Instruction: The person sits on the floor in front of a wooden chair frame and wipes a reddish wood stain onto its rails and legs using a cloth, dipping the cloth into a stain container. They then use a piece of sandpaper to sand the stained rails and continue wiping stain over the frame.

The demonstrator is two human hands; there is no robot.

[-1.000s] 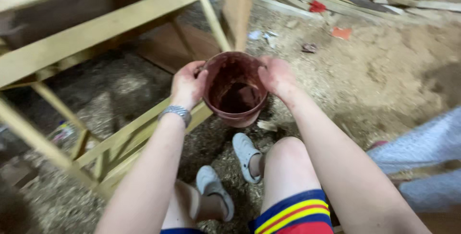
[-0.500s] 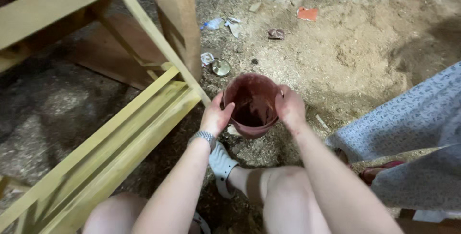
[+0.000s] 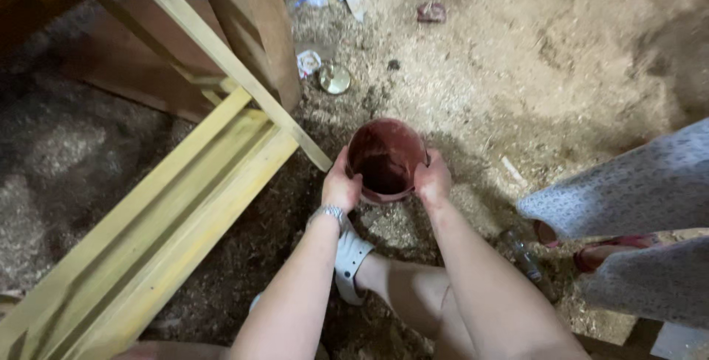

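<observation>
1. reddish-brown bucket is low over the sawdust floor, just off the end of the pale wooden frame and in front of the person's sandalled foot.
2. left hand curls over the left rim, thumb inside; right hand clamps the right wall — both closed on it, fingers together.
3. judgement: stiff, thin plastic, light; dark residue inside, amount unclear.
4. inner wall looks smeared — may be slick, so grip the rim lip on opposite sides.
5. another person's speckled grey garment lies close at the right.
</observation>
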